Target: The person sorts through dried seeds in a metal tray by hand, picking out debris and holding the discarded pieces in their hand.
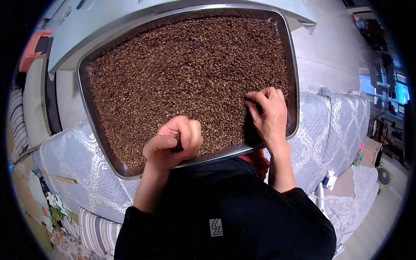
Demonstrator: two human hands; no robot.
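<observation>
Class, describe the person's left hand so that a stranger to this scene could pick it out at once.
Start at the big metal tray of brown flakes. Two hands reach over its near side, next to the black shirt. The left hand is the one curled around some flakes; the right hand has its thumb and fingers parted.

A small, light-grey rectangular patch (216,227) is bearing a dark, stylised, Z-like mark on the front of the black fabric shirt (264,216), beyond the near edge of the silver metal tray (297,86); its exact lettering is remaining unclear.
</observation>
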